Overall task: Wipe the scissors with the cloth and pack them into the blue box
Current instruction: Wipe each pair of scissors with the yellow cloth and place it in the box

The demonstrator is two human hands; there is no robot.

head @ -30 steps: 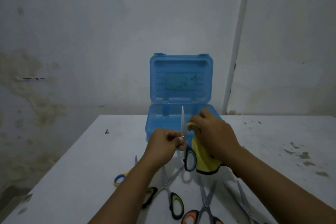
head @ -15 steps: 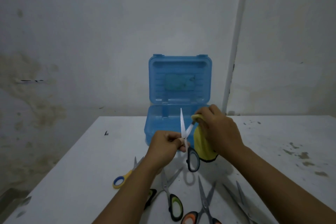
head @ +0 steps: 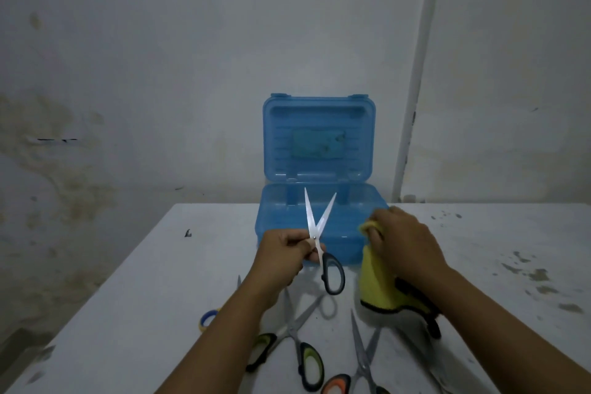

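Pinching the open scissors (head: 316,233) near the pivot, the left hand (head: 284,254) avoids sharp, stiff blades. The right hand (head: 404,245) clutches the soft cloth (head: 375,285).

The blue box (head: 319,233) stands open, its raised lid (head: 318,137) walling the far side; loose scissors (head: 297,339) crowd the near table (head: 144,281); bare table flanks both sides.
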